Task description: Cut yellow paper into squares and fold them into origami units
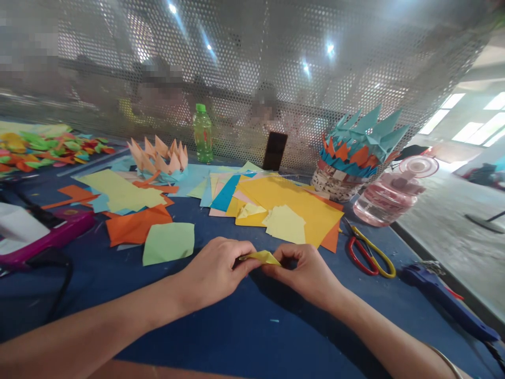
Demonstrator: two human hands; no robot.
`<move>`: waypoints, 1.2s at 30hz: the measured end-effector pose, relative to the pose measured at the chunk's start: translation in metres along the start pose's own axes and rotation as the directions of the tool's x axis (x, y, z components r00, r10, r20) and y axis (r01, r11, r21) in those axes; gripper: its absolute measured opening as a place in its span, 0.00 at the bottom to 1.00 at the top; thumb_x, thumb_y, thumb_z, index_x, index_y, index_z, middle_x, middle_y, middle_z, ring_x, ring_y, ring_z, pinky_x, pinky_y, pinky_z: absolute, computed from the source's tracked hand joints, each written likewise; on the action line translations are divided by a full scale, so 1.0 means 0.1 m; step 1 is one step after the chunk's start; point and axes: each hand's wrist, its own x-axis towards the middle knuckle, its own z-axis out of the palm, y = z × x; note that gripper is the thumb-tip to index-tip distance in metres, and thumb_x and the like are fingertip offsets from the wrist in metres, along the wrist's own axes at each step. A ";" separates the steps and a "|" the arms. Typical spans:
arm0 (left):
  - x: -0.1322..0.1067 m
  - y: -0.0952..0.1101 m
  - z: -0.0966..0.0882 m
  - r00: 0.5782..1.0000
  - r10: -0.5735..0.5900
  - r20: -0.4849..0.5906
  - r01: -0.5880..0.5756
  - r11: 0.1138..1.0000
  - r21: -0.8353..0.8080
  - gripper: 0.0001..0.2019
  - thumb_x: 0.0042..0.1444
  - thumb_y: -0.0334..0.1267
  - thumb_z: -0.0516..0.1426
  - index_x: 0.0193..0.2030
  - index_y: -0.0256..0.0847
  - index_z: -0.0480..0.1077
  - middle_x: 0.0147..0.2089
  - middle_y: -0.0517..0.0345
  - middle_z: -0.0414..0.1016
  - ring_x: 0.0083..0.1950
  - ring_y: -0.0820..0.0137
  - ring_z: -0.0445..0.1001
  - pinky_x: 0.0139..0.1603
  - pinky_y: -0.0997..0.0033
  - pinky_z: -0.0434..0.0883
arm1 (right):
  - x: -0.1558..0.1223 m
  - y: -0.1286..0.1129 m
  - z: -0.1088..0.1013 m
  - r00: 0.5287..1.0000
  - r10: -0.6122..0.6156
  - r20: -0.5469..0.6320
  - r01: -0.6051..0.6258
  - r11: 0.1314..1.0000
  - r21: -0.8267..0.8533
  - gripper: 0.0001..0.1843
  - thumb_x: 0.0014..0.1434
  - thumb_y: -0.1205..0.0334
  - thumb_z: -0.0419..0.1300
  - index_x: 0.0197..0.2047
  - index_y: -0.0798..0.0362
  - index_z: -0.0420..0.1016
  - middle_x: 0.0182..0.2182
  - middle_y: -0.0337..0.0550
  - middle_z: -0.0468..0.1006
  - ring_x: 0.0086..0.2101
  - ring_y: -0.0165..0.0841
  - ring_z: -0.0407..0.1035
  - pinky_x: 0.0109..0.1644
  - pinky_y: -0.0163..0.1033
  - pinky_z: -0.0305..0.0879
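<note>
A small folded piece of yellow paper (263, 257) is pinched between my two hands, just above the blue table (221, 337). My left hand (223, 266) closes on its left end with thumb and fingers. At the right end, my right hand (305, 271) grips it the same way. Beyond my fingers lie a stack of small pale yellow squares (290, 225) and larger yellow-orange sheets (292, 197), with a folded yellow piece (251, 210) on them. A light green square (169, 243) rests to the left of my left hand.
Scissors (371, 252) and a blue glue gun (445, 300) lie at the right, near a pink bottle (389, 197) and a folded-paper vessel (351, 158). A peach paper ring (160, 158), a green bottle (202, 134) and a phone (275, 150) stand behind. A magenta device (55, 237) is left.
</note>
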 end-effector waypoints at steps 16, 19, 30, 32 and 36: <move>0.05 -0.04 -0.09 0.992 -0.106 0.065 0.113 0.988 -0.104 0.16 0.61 0.35 0.48 0.24 0.39 0.69 0.24 0.62 0.73 0.27 0.74 0.70 0.29 0.76 0.61 | 0.05 0.06 -0.13 0.999 -0.012 0.042 0.010 0.999 0.039 0.09 0.55 0.60 0.60 0.31 0.53 0.81 0.25 0.39 0.79 0.28 0.30 0.69 0.32 0.33 0.63; 0.06 -0.03 -0.10 0.991 -0.126 0.047 0.131 0.981 -0.141 0.11 0.60 0.35 0.49 0.29 0.40 0.69 0.25 0.63 0.75 0.28 0.74 0.71 0.30 0.76 0.62 | 0.05 0.04 -0.15 1.000 -0.027 -0.015 0.028 0.999 0.019 0.09 0.55 0.61 0.60 0.28 0.54 0.78 0.24 0.38 0.78 0.27 0.29 0.69 0.32 0.32 0.62; 0.06 -0.04 -0.16 0.969 -0.243 0.052 0.247 0.965 -0.087 0.13 0.59 0.45 0.52 0.28 0.40 0.68 0.22 0.65 0.74 0.20 0.76 0.64 0.22 0.77 0.56 | 0.02 -0.01 -0.18 0.994 -0.108 0.010 0.108 0.993 -0.051 0.13 0.59 0.55 0.59 0.40 0.54 0.77 0.31 0.41 0.79 0.32 0.32 0.71 0.36 0.35 0.63; 0.06 -0.04 -0.15 0.965 -0.250 0.077 0.257 0.960 -0.112 0.14 0.59 0.45 0.52 0.28 0.40 0.68 0.23 0.64 0.74 0.21 0.76 0.64 0.23 0.77 0.57 | 0.03 -0.01 -0.17 0.990 -0.139 -0.003 0.139 0.988 -0.068 0.14 0.59 0.54 0.59 0.44 0.53 0.76 0.35 0.41 0.79 0.34 0.32 0.70 0.37 0.36 0.63; 0.06 -0.03 -0.13 0.969 -0.226 0.100 0.238 0.963 -0.123 0.13 0.58 0.44 0.53 0.27 0.40 0.68 0.23 0.64 0.71 0.23 0.76 0.64 0.24 0.76 0.57 | 0.05 0.02 -0.14 0.991 -0.131 -0.016 0.131 0.991 -0.001 0.11 0.59 0.58 0.58 0.43 0.52 0.74 0.34 0.40 0.78 0.34 0.31 0.69 0.38 0.36 0.63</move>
